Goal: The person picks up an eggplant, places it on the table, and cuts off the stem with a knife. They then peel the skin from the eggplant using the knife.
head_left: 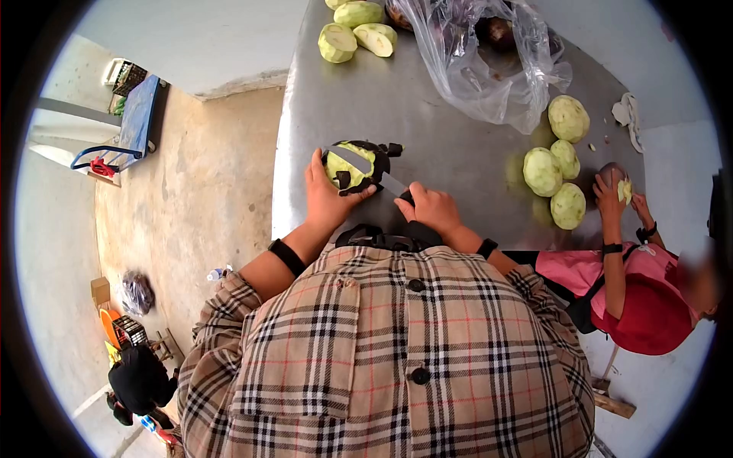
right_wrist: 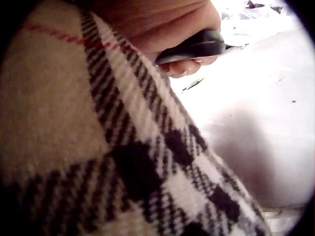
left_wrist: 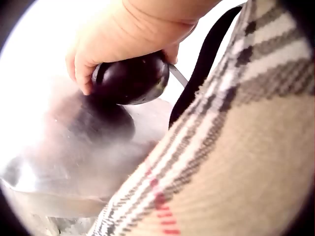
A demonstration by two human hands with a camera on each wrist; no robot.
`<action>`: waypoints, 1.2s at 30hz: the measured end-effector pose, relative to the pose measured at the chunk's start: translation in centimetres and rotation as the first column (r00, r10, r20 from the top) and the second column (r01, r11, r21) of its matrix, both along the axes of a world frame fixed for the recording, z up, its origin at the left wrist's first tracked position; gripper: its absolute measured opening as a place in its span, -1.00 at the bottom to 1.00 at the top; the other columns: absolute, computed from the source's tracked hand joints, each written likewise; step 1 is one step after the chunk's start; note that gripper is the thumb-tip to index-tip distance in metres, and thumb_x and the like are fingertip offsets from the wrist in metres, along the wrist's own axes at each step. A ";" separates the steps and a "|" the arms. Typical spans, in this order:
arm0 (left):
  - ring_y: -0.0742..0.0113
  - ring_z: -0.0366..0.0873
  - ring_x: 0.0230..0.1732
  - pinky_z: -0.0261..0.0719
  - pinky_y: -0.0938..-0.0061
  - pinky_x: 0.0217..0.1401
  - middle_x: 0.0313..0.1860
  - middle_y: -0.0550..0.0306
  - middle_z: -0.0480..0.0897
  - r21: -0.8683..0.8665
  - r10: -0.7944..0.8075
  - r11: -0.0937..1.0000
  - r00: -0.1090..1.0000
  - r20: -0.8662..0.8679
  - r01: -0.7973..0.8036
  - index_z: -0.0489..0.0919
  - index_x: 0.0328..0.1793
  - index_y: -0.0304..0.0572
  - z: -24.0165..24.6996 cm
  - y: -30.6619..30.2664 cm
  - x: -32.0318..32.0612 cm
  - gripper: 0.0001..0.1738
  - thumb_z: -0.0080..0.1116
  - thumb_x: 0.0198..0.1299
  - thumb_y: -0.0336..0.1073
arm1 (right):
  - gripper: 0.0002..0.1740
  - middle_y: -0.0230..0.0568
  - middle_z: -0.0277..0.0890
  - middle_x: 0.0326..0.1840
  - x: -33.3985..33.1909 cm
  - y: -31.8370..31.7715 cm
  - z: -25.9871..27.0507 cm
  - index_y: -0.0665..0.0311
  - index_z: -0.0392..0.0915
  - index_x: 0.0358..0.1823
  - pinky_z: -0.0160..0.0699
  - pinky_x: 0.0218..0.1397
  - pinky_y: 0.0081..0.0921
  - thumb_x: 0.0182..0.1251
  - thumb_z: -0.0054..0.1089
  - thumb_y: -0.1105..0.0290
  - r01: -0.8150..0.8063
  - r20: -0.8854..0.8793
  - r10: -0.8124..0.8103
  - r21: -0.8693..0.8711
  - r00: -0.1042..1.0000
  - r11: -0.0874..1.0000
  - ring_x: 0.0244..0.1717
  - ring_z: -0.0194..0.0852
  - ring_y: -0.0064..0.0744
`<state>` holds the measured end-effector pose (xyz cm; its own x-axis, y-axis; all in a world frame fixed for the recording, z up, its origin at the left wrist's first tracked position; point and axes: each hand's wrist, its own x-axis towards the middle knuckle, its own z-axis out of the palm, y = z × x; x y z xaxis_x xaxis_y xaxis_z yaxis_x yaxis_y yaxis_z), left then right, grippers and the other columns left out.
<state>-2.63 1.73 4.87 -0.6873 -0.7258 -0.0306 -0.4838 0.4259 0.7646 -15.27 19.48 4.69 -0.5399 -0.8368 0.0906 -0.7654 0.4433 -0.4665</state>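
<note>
My left hand [head_left: 324, 197] grips a round, dark purple eggplant [head_left: 338, 169] over the near left part of the metal table. Pale green flesh shows on its top, with dark skin round the sides; in the left wrist view the glossy skin of the eggplant [left_wrist: 135, 81] faces down toward the table. A knife [head_left: 392, 185] lies with its blade across the peeled top. My right hand [head_left: 435, 210] holds the knife by its black handle [right_wrist: 197, 48], just right of the eggplant. Bits of dark peel [head_left: 395, 149] stick out at the eggplant's edge.
Several peeled eggplants [head_left: 542, 172] sit at the table's right side, more [head_left: 359, 14] at the far left. A clear plastic bag [head_left: 496, 91] with dark eggplants lies at the back. Another person [head_left: 634, 282] works at the right end. A blue trolley [head_left: 140, 114] stands on the floor.
</note>
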 end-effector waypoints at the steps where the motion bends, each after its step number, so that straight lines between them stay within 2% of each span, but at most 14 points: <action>1: -0.15 0.20 0.35 0.27 0.23 0.37 0.30 -0.29 0.20 0.012 -0.009 1.000 1.000 -0.009 0.009 -0.03 0.44 -0.44 0.1 -0.2 0.0 0.35 0.61 -0.37 0.03 | -0.61 -0.08 0.53 -0.62 0.0 -0.1 0.1 0.21 0.35 -0.44 0.52 -0.53 -0.12 0.18 0.23 0.04 0.005 0.005 -0.005 0.005 1.000 1.000 -0.58 0.54 0.04; 5: -0.06 0.29 0.30 0.32 0.26 0.32 0.25 -0.23 0.29 0.037 -0.078 0.996 0.995 -0.062 0.080 0.01 0.42 -0.45 -1.1 -1.5 0.5 0.33 0.63 -0.39 -0.01 | -0.61 -0.07 0.53 -0.62 -0.2 -0.3 0.4 0.21 0.35 -0.44 0.52 -0.52 -0.12 0.18 0.23 0.04 -0.015 -0.005 0.015 0.021 1.000 1.000 -0.58 0.54 0.04; 8: 0.01 0.34 0.27 0.35 0.29 0.30 0.22 -0.20 0.33 0.204 -0.130 0.968 0.986 -0.103 0.149 0.04 0.40 -0.42 -1.5 -2.6 0.6 0.29 0.64 -0.39 -0.05 | -0.61 -0.06 0.52 -0.61 -0.3 -0.6 0.6 0.21 0.36 -0.42 0.51 -0.51 -0.11 0.17 0.24 0.05 -0.035 0.006 0.035 0.025 0.999 0.999 -0.56 0.54 0.05; 14: 0.09 0.40 0.22 0.40 0.33 0.27 0.19 -0.12 0.40 0.336 -0.218 0.903 0.960 -0.174 0.266 0.10 0.39 -0.34 0.1 -3.8 0.6 0.22 0.65 -0.38 -0.14 | -0.62 -0.06 0.52 -0.59 -0.7 -0.9 0.2 0.21 0.36 -0.38 0.50 -0.50 -0.10 0.15 0.27 0.07 -0.065 0.017 0.064 0.045 0.998 0.997 -0.55 0.52 0.06; 17: 0.09 0.40 0.22 0.39 0.34 0.28 0.20 -0.11 0.41 0.241 -0.293 0.915 0.944 -0.155 0.324 0.12 0.39 -0.34 -0.3 -4.6 0.5 0.21 0.65 -0.39 -0.14 | -0.61 -0.05 0.51 -0.60 -0.8 -0.7 0.0 0.21 0.37 -0.38 0.49 -0.50 -0.11 0.15 0.27 0.06 -0.076 0.009 0.076 0.039 0.997 0.996 -0.55 0.52 0.06; 20: 0.10 0.38 0.24 0.37 0.33 0.30 0.21 -0.11 0.40 0.269 -0.320 0.899 0.937 -0.138 0.346 0.13 0.38 -0.34 0.6 -4.9 0.4 0.21 0.66 -0.41 -0.16 | -0.60 -0.05 0.51 -0.61 -0.9 -0.4 0.2 0.21 0.37 -0.40 0.50 -0.50 -0.12 0.14 0.26 0.04 -0.075 -0.002 0.075 0.033 0.997 0.997 -0.56 0.52 0.05; 23: 0.22 0.38 0.25 0.33 0.40 0.33 0.20 -0.02 0.44 0.272 -0.338 0.897 0.938 -0.083 0.348 0.09 0.43 -0.26 0.5 -5.4 0.4 0.20 0.63 -0.37 -0.30 | -0.59 -0.07 0.52 -0.63 -1.3 0.0 -0.3 0.21 0.37 -0.45 0.52 -0.51 -0.13 0.14 0.25 0.01 -0.060 -0.025 0.060 0.003 0.998 0.998 -0.58 0.53 0.02; 26: 0.21 0.38 0.25 0.32 0.40 0.34 0.22 -0.03 0.44 0.192 -0.391 0.896 0.916 -0.084 0.400 0.08 0.44 -0.25 0.3 -5.9 0.5 0.21 0.63 -0.36 -0.31 | -0.59 -0.06 0.51 -0.63 -1.8 0.5 -0.6 0.21 0.38 -0.43 0.52 -0.49 -0.12 0.15 0.25 0.02 -0.073 -0.031 0.074 0.012 0.997 0.997 -0.56 0.52 0.04; 29: 0.08 0.37 0.27 0.33 0.34 0.34 0.23 -0.11 0.39 0.287 -0.406 0.854 0.901 -0.154 0.434 0.10 0.41 -0.27 0.2 -6.4 0.3 0.24 0.66 -0.43 -0.23 | -0.62 -0.05 0.50 -0.61 -2.2 0.6 -0.2 0.21 0.38 -0.40 0.50 -0.46 -0.09 0.16 0.24 0.05 -0.117 -0.005 0.117 0.052 0.993 0.992 -0.54 0.51 0.07; 32: 0.10 0.38 0.25 0.36 0.32 0.32 0.23 -0.11 0.39 0.153 -0.484 0.844 0.852 -0.200 0.515 0.06 0.43 -0.25 -0.8 -7.4 0.5 0.25 0.65 -0.42 -0.27 | -0.62 -0.04 0.49 -0.61 -2.4 0.7 0.0 0.21 0.37 -0.40 0.49 -0.46 -0.07 0.17 0.23 0.05 -0.159 0.009 0.159 0.058 0.987 0.986 -0.53 0.50 0.09; 33: 0.10 0.38 0.24 0.37 0.31 0.32 0.23 -0.10 0.39 0.311 -0.409 0.830 0.885 -0.222 0.462 0.04 0.44 -0.22 -0.3 -7.3 0.4 0.26 0.65 -0.41 -0.28 | -0.62 -0.04 0.49 -0.61 -2.4 0.7 0.1 0.21 0.37 -0.39 0.49 -0.46 -0.07 0.18 0.23 0.05 -0.155 0.021 0.154 0.064 0.988 0.986 -0.52 0.50 0.10; 35: 0.10 0.39 0.24 0.38 0.30 0.31 0.23 -0.08 0.39 0.601 -0.251 0.724 0.941 -0.228 0.338 0.01 0.46 -0.18 0.9 -6.9 0.3 0.28 0.64 -0.41 -0.31 | -0.61 -0.03 0.49 -0.61 -2.3 0.7 0.5 0.22 0.37 -0.39 0.48 -0.46 -0.05 0.18 0.23 0.05 -0.148 0.038 0.146 0.078 0.989 0.986 -0.52 0.50 0.12; 36: 0.11 0.35 0.27 0.38 0.28 0.30 0.26 -0.11 0.34 0.664 -0.221 0.688 0.956 -0.193 0.293 0.10 0.44 -0.14 0.8 -6.8 0.4 0.18 0.61 -0.36 -0.32 | -0.61 -0.02 0.49 -0.61 -2.3 0.7 0.6 0.22 0.37 -0.39 0.47 -0.46 -0.05 0.18 0.22 0.04 -0.146 0.043 0.143 0.086 0.989 0.986 -0.52 0.49 0.12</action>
<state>-2.19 -5.11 5.70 -0.8693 -0.3267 -0.3709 -0.3480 -0.1285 0.9287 -17.59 20.21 5.32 -0.4145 -0.9100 -0.0051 -0.8074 0.3704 -0.4592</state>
